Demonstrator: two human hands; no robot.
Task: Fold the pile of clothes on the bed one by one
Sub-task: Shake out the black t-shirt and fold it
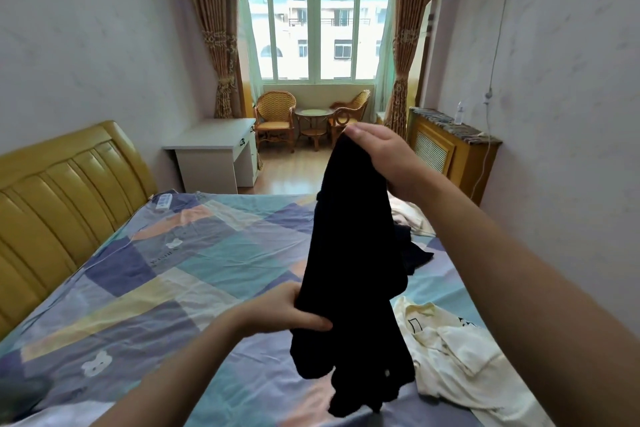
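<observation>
The dark garment (349, 253) is soft, matt black cloth that hangs in limp folds, while the cream shirt (457, 354) is a light, matt, creased fabric. The bed (166, 274) carries a thin, wrinkled patchwork sheet of matt woven cloth, and its headboard (59, 194) is padded in smooth yellow leather-like material with a slight sheen. Beyond, the desk (214, 149) has a smooth matt white finish, the chairs (275, 118) are woven wicker, and the floor (284, 170) is glossy wood.

Pale walls, daylit window (317, 36) flanked by brown curtains (403, 45) — wicker chairs (275, 116), white desk (216, 149), wooden floor (277, 172)
</observation>
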